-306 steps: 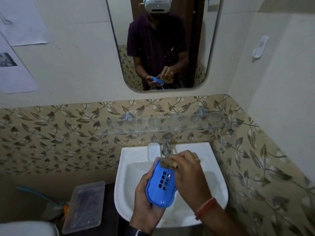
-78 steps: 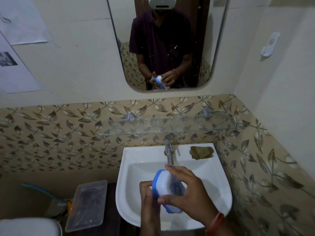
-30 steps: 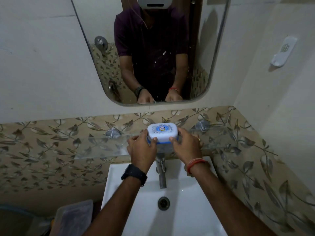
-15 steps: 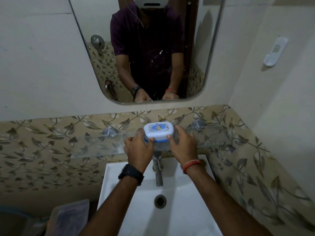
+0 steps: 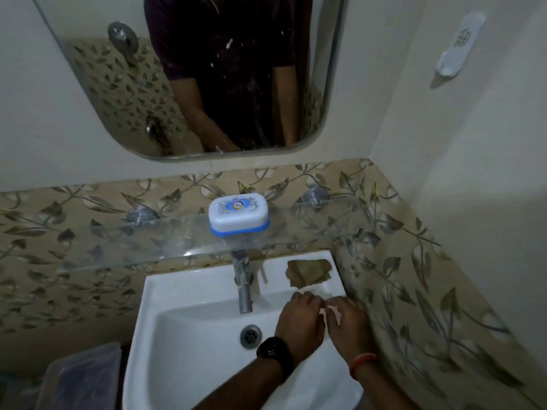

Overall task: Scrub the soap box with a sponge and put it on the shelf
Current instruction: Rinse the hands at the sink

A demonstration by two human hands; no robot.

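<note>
The soap box (image 5: 238,213), white lid over a blue base, stands closed on the glass shelf (image 5: 165,241) above the tap, with no hand on it. The brown sponge (image 5: 307,273) lies on the sink's back right corner. My left hand (image 5: 299,321), with a black watch on the wrist, and my right hand (image 5: 347,324), with a red band, are side by side over the right part of the basin, just in front of the sponge. Both hold nothing; the fingers are loosely curled and the hands touch.
A white sink (image 5: 177,294) with a chrome tap (image 5: 244,287) and a drain (image 5: 251,335). A mirror (image 5: 118,84) hangs above the shelf. A clear plastic box (image 5: 80,377) sits low at the left. A white holder (image 5: 457,44) is on the right wall.
Both hands let go of the soap box, which now stands alone on the shelf, and dropped down to the right side of the basin. The view tilted downward.
</note>
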